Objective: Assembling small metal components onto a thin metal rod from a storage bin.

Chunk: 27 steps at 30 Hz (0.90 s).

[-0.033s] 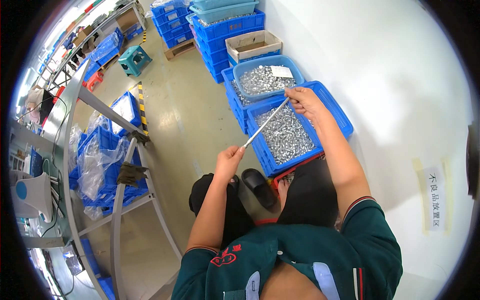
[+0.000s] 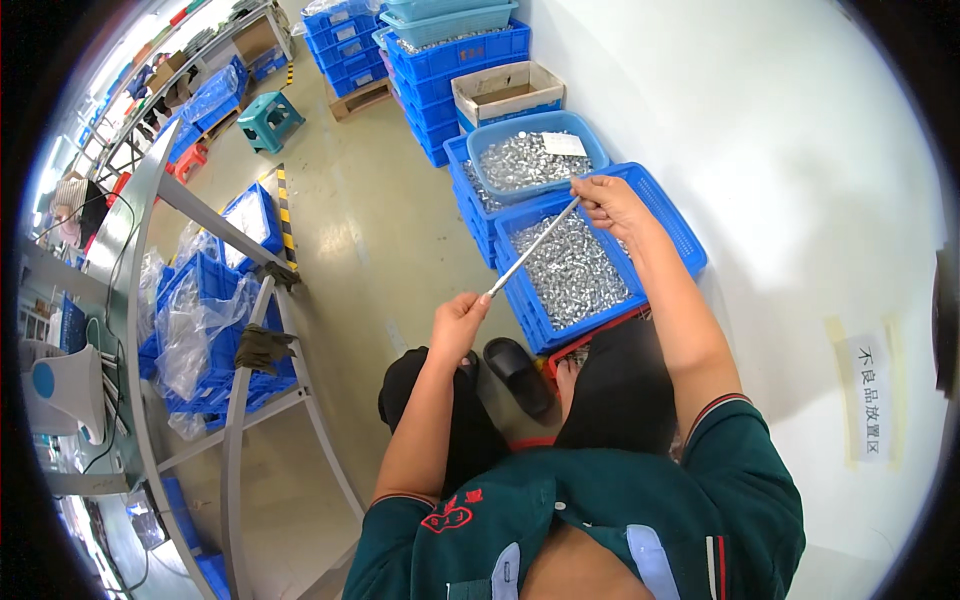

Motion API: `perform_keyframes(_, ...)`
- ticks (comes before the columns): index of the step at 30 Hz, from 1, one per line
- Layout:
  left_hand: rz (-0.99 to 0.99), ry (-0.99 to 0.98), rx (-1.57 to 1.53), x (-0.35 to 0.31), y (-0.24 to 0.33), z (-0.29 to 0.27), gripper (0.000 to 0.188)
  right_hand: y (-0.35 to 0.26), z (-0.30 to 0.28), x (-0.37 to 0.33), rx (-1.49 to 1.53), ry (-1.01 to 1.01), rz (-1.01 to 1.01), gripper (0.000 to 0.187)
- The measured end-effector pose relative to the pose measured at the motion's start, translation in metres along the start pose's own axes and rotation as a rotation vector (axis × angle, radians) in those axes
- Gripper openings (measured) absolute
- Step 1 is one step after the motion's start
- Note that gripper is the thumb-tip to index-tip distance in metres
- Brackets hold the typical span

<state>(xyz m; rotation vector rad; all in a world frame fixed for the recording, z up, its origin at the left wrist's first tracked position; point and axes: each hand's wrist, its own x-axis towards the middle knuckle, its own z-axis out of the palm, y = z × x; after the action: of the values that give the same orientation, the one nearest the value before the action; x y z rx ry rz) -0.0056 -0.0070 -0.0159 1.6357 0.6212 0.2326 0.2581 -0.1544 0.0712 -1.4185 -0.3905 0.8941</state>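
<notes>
A thin silvery-grey rod (image 2: 535, 247) slants between my two hands, its far right end higher in the picture. My left hand (image 2: 460, 322) is closed around the near end, and my right hand (image 2: 608, 205) pinches the far end. Beneath the rod and my right forearm lies a blue crate (image 2: 515, 300) filled with small shiny metal parts (image 2: 575, 275). Just beyond my right hand, a lighter blue basin (image 2: 590, 125) holds more such parts, with a white paper slip (image 2: 563, 144) on top. Whether the rod is one piece or several I cannot tell.
A white wall (image 2: 780, 180) runs along my right. At the back stand stacked blue crates (image 2: 430, 100) and an open carton (image 2: 510, 95). A grey metal frame (image 2: 235, 440) and plastic-covered crates (image 2: 200, 330) are on my left. A black slipper (image 2: 518, 375) lies near my feet.
</notes>
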Motion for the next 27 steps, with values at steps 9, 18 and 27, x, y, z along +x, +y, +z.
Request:
perform_keyframes(9,0.12,0.065,0.152,0.001,0.003,0.006,0.035,-0.01,-0.006,-0.01,-0.005,-0.002,0.011,0.024)
perform_keyframes(18,0.009,-0.06,-0.119,0.002,0.007,0.005,0.033,-0.01,-0.001,-0.013,0.296,-0.11,-0.062,0.016)
perform_keyframes(27,-0.089,-0.023,-0.183,0.007,0.015,0.017,0.033,0.01,0.05,-0.016,-0.186,-0.184,0.135,0.017)
